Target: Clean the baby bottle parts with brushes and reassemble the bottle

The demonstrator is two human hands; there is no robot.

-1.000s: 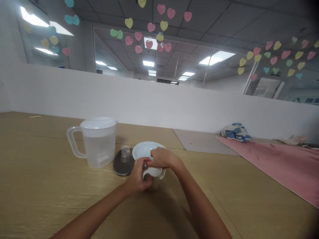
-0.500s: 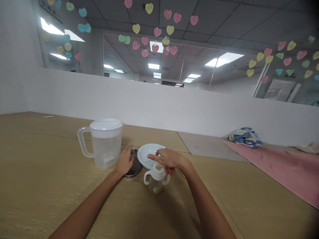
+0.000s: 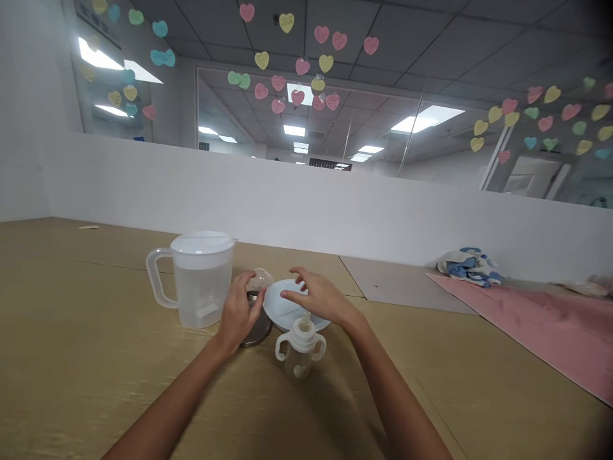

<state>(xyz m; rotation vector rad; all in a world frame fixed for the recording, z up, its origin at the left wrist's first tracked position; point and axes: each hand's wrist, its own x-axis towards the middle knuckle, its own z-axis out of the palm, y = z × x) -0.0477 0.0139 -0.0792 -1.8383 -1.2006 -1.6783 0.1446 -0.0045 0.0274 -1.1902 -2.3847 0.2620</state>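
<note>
My left hand (image 3: 239,313) grips a clear dome-shaped bottle cap (image 3: 261,279) between thumb and fingers, above a dark round metal tray (image 3: 258,332). My right hand (image 3: 320,297) hovers with fingers apart over a white plate (image 3: 278,300), holding nothing. Just in front of the plate stands a baby bottle (image 3: 299,358), upright, with a white collar, two white side handles and its teat showing on top. Left of my left hand is a translucent plastic jug (image 3: 204,281) with a white lid and a big handle.
A crumpled blue and white cloth (image 3: 469,267) lies by the wall at the right, behind a pink mat (image 3: 536,319). The low white wall (image 3: 268,198) closes off the back of the brown table (image 3: 96,358). Windows with heart-shaped notes are above it.
My left hand has lifted the clear cap up from the dark tray. My right hand has risen off the bottle's top, leaving the teat in plain sight.
</note>
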